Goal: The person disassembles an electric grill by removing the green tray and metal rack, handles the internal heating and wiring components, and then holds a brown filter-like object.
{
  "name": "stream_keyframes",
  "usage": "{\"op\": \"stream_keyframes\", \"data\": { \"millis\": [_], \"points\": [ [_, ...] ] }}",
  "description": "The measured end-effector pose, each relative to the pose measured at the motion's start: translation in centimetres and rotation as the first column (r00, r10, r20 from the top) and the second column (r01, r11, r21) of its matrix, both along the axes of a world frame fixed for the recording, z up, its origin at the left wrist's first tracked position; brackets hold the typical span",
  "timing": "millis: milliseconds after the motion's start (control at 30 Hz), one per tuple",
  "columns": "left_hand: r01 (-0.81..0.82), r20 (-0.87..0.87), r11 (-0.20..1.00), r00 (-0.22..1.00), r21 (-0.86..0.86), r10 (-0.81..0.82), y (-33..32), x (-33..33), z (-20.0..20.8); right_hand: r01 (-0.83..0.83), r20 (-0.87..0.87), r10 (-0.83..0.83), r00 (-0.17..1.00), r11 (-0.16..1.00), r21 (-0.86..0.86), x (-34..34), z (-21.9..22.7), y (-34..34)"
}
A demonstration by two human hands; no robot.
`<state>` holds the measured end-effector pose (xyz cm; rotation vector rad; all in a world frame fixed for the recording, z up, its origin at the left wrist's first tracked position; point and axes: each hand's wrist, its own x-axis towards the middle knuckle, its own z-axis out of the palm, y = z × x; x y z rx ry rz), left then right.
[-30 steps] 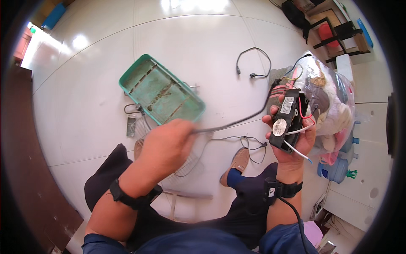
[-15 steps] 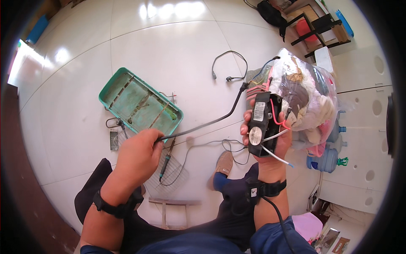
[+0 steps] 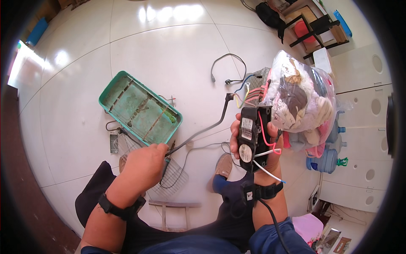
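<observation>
My left hand [image 3: 146,166] is closed around a black cable [image 3: 198,133], which arcs up and right. Its sheath stops near the far end of a black plastic housing [image 3: 249,135], where thin blue, yellow-green and brown wires [image 3: 242,98] fan out. My right hand [image 3: 274,157] wraps around this housing and holds it up above my knee. White labels mark its face. A red wire [image 3: 263,131] runs along its open side, and white wires [image 3: 270,174] stick out, one with a blue tip. How the thin wires join the housing is too small to tell.
On the tiled floor lie a green tray [image 3: 111,92], a wire rack [image 3: 171,186] and a short black cord with a plug [image 3: 229,81]. A soldering iron is mostly hidden behind my left hand. A clear bag of clothes [image 3: 296,93] and blue water bottles [image 3: 323,161] stand right.
My right hand has brought the housing a little nearer and leftward. My left hand, still on the cable, has shifted slightly right and nearer, now covering most of the soldering iron.
</observation>
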<state>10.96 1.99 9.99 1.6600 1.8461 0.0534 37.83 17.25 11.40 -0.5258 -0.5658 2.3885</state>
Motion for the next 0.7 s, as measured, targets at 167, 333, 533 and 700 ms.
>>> {"op": "stream_keyframes", "data": {
  "millis": [167, 333, 533, 700],
  "points": [
    [-0.137, 0.152, 0.974, 0.982, 0.18, 0.11, 1.2, 0.7, 1.1, -0.179, 0.163, 0.178, 0.97, 0.984, -0.006, -1.6, 0.6, -1.7],
    [-0.263, 0.607, 0.881, 0.794, 0.394, -0.034, 2.5, 0.2, 1.6, -0.413, 0.343, 0.41, 0.845, 0.908, -0.067, -2.6, 0.7, -3.0],
    [-0.221, 0.776, 0.929, 0.623, 0.296, -0.099, 2.2, 0.0, 1.9, -0.458, 0.403, 0.434, 0.806, 0.888, -0.039, -2.9, 1.0, -3.0],
    [-0.34, 0.792, 0.905, 0.611, 0.256, 0.005, 2.2, 0.1, 2.5, -0.46, 0.405, 0.421, 0.812, 0.888, -0.002, -3.0, 1.3, -2.3]
  ]
}}
